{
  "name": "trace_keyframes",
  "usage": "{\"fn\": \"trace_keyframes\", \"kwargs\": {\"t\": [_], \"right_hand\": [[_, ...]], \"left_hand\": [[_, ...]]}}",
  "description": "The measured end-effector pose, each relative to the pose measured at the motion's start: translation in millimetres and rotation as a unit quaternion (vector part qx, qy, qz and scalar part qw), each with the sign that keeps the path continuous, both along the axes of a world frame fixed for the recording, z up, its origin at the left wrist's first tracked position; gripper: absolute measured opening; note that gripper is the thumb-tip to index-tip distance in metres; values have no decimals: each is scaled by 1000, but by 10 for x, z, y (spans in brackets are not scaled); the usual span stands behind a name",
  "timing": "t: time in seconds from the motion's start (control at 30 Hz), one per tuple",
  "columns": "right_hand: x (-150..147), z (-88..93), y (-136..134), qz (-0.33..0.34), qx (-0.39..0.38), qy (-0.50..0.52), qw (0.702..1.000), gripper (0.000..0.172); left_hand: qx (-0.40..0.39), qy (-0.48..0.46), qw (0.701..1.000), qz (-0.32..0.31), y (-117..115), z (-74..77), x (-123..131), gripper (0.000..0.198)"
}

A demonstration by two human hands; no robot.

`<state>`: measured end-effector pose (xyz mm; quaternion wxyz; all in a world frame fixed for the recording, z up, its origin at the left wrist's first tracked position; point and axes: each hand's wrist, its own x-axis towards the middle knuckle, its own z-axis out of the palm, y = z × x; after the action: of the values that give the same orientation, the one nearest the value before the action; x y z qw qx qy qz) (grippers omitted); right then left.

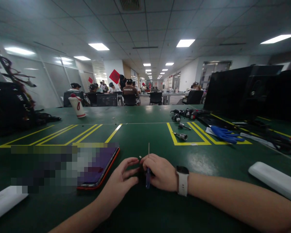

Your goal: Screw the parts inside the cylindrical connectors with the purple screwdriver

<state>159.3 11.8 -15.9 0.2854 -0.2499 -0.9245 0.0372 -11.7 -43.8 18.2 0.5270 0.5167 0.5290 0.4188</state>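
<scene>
My right hand [160, 171] is closed round a screwdriver [147, 181]. Its bluish translucent handle points down towards me and its thin metal shaft stands up past the knuckles. Just left of it, my left hand [121, 181] has its fingers stretched and spread, with the thumb apart. A small pale piece [140, 157] shows between the fingertips of both hands, too small to name; which hand touches it I cannot tell. To the left of my left hand lies a tablet or phone [100, 170] in an orange-red case, partly blurred out.
Two metal socket-like parts [180, 136] lie inside yellow tape lines at right. Beyond are black cable parts [184, 113], a blue glove [225, 134] and black monitors or cases [232, 90]. White bars [276, 181] flank both sides. A paper cup [77, 106] stands far left.
</scene>
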Motion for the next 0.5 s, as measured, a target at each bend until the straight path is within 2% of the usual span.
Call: {"fn": "trace_keyframes", "kwargs": {"t": [0.17, 0.27, 0.3, 0.5], "right_hand": [[295, -18, 513, -119, 15, -30, 992, 25], [509, -30, 779, -197, 23, -53, 979, 14], [573, -29, 843, -221, 27, -62, 973, 11], [828, 27, 1010, -315, 37, -122, 941, 25]], "left_hand": [[4, 39, 999, -10, 41, -11, -51, 48], [11, 57, 998, -19, 59, -36, -70, 46], [14, 62, 998, -22, 61, -43, -76, 45], [26, 87, 995, -33, 69, -65, -104, 43]]}}
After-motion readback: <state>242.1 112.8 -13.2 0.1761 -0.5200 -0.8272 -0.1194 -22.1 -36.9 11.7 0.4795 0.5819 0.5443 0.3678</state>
